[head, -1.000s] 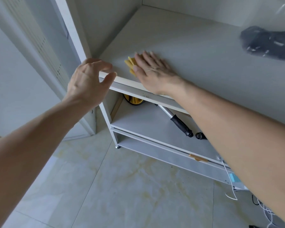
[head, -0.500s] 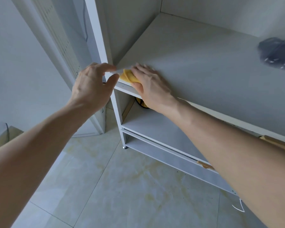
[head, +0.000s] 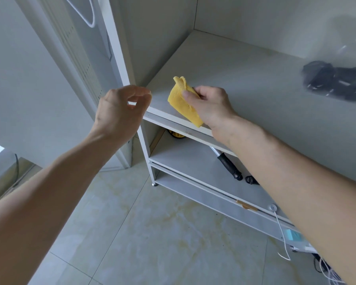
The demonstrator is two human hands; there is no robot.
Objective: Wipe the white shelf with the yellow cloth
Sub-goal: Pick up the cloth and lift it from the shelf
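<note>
Your right hand [head: 211, 105] is pinching the yellow cloth [head: 183, 101] between thumb and fingers [head: 186, 93], holding it bunched just above the front left part of the white shelf [head: 245, 79]; whether its lower corner is touching the shelf's front edge is hard to tell. Your left hand [head: 119, 114] is hovering in front of the shelf's left front corner, holding nothing, its fingers curling loosely so thumb and forefinger are nearly meeting, and it is covering part of the white upright post [head: 115, 48]. Far right on the same shelf, a dark object [head: 335, 83] is lying blurred and running out of frame, too unclear to identify. On the lower shelf [head: 183, 159], a yellow item [head: 176, 135] is showing only as a sliver under the upper board, and a tool with a metal shaft and black grip [head: 229, 166] is lying partly hidden behind your right forearm, a small black piece [head: 251, 179] just beside it. White cables [head: 284, 239] are trailing down to the tiled floor [head: 152, 233] at lower right.
</note>
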